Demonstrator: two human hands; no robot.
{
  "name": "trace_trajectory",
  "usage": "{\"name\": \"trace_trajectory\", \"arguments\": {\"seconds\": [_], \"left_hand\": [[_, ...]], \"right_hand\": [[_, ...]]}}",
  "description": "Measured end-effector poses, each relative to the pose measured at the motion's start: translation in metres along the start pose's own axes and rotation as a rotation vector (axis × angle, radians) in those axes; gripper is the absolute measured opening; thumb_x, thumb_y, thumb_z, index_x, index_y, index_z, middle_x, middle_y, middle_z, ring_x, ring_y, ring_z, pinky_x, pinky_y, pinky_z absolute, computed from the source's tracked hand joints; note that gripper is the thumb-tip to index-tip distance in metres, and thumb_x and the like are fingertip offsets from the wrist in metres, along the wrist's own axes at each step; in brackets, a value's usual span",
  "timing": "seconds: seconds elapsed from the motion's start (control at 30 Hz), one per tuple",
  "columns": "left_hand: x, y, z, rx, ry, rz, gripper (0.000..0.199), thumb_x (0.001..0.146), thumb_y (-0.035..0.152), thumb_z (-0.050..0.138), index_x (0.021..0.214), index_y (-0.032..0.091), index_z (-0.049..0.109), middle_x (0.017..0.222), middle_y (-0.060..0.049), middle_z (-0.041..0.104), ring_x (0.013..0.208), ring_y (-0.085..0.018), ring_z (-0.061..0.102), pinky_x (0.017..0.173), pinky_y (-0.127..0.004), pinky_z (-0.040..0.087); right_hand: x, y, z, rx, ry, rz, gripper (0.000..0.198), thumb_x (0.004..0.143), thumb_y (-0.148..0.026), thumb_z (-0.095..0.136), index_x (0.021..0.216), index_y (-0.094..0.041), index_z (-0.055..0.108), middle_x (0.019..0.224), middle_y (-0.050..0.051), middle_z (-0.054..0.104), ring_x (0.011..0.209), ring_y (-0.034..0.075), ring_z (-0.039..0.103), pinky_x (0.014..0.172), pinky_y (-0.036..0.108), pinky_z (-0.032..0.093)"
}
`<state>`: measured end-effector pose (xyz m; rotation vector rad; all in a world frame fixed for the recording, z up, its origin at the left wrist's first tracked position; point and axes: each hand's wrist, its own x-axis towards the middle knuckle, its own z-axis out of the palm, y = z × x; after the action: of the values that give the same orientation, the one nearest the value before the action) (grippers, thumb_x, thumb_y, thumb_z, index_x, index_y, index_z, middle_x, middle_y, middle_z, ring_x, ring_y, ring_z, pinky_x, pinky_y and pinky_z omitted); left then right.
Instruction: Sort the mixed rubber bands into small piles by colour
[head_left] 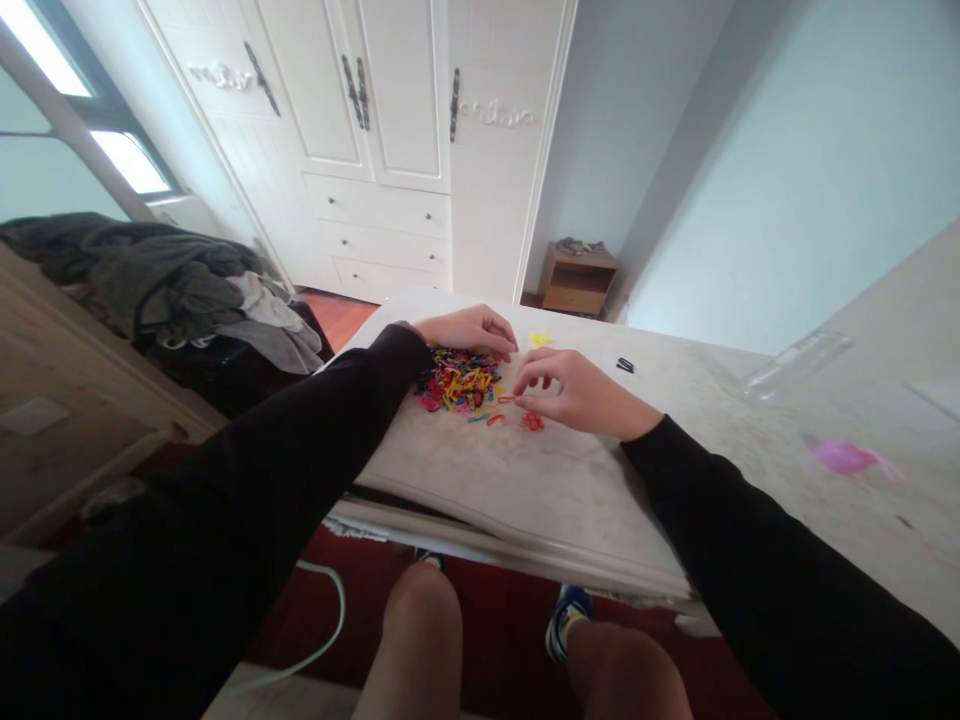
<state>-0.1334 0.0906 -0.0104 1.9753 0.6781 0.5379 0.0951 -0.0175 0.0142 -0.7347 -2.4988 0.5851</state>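
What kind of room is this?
Probably a bedroom: a tall white wardrobe with drawers, a heap of clothes at the left, and a small wooden nightstand-like cabinet by the far wall.

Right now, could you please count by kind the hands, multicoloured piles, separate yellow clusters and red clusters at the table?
Left hand, right hand: 2
Multicoloured pile: 1
Yellow cluster: 1
Red cluster: 1
Total: 5

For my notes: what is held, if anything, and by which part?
The right hand apparently pinches a red loop by its right end; for the left hand, I cannot tell.
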Motion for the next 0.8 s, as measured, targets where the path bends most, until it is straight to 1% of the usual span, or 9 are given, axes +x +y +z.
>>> {"name": "trace_trajectory", "arguments": {"seconds": [0.07,0.17,0.27,0.4,0.5,0.57,0.63,0.73,0.8], "left_hand": [[0.0,-0.001,0.0,-0.007,0.004,-0.001,0.022,0.081,0.033,0.082,0.091,0.013,0.079,0.079,-0.008,0.079,0.072,-0.014,0.071,0.074,-0.027,0.055],[0.0,-0.002,0.0,-0.021,0.009,-0.009,0.023,0.08,0.033,0.083,0.09,0.013,0.079,0.081,-0.009,0.079,0.073,-0.015,0.072,0.074,-0.028,0.056],[0.001,-0.003,0.0,-0.032,0.012,-0.011,0.023,0.08,0.034,0.083,0.09,0.013,0.079,0.083,-0.009,0.08,0.073,-0.015,0.072,0.073,-0.028,0.056],[0.001,-0.003,0.0,-0.026,0.019,-0.01,0.021,0.081,0.032,0.081,0.09,0.013,0.079,0.083,-0.009,0.08,0.073,-0.015,0.072,0.072,-0.027,0.055],[0.001,-0.002,-0.001,0.015,0.014,-0.004,0.02,0.082,0.031,0.079,0.091,0.013,0.079,0.082,-0.008,0.079,0.073,-0.014,0.071,0.072,-0.026,0.054],[0.001,-0.001,-0.001,0.038,0.007,0.003,0.02,0.083,0.031,0.079,0.091,0.013,0.08,0.082,-0.007,0.079,0.073,-0.013,0.071,0.072,-0.025,0.054],[0.001,0.0,-0.001,0.039,0.0,0.003,0.02,0.083,0.031,0.078,0.09,0.013,0.08,0.082,-0.007,0.079,0.073,-0.013,0.071,0.073,-0.025,0.053],[0.0,0.0,0.0,0.005,0.004,-0.022,0.02,0.083,0.031,0.079,0.091,0.013,0.079,0.082,-0.007,0.079,0.074,-0.014,0.072,0.073,-0.025,0.054],[0.0,0.0,0.001,-0.018,0.015,-0.041,0.021,0.081,0.031,0.08,0.092,0.013,0.079,0.083,-0.008,0.08,0.075,-0.015,0.073,0.073,-0.026,0.055]], "right_hand": [[-0.001,-0.001,0.003,-0.005,-0.062,-0.027,0.008,0.084,-0.013,0.071,0.078,-0.017,0.074,0.091,0.005,0.07,0.086,0.017,0.062,0.083,0.033,0.047],[-0.001,-0.002,0.01,-0.028,-0.113,-0.048,0.008,0.083,-0.013,0.073,0.076,-0.016,0.072,0.091,0.005,0.068,0.085,0.017,0.061,0.082,0.034,0.048],[0.0,0.001,0.014,-0.028,-0.136,-0.058,0.009,0.084,-0.013,0.071,0.077,-0.017,0.071,0.093,0.005,0.067,0.087,0.018,0.06,0.083,0.034,0.048],[0.0,0.004,0.017,-0.024,-0.143,-0.113,0.011,0.088,-0.012,0.066,0.08,-0.018,0.068,0.093,0.005,0.064,0.088,0.018,0.058,0.085,0.034,0.047],[0.002,0.0,0.018,-0.025,-0.068,-0.115,0.01,0.091,-0.013,0.062,0.083,-0.018,0.065,0.093,0.006,0.063,0.091,0.019,0.057,0.087,0.035,0.046],[0.003,-0.003,0.016,-0.006,0.016,-0.059,0.008,0.093,-0.016,0.06,0.085,-0.018,0.063,0.091,0.005,0.065,0.088,0.018,0.057,0.083,0.033,0.046],[0.004,-0.003,0.011,0.007,0.111,0.022,0.006,0.094,-0.018,0.059,0.088,-0.018,0.062,0.087,0.004,0.066,0.08,0.017,0.057,0.076,0.031,0.045],[0.001,0.002,-0.009,-0.018,0.222,0.1,0.008,0.093,-0.022,0.06,0.087,-0.017,0.063,0.081,0.003,0.067,0.075,0.016,0.058,0.073,0.031,0.044],[-0.006,0.008,-0.03,-0.067,0.246,0.161,0.01,0.091,-0.026,0.062,0.087,-0.017,0.065,0.081,0.004,0.069,0.075,0.016,0.059,0.072,0.031,0.044]]}}
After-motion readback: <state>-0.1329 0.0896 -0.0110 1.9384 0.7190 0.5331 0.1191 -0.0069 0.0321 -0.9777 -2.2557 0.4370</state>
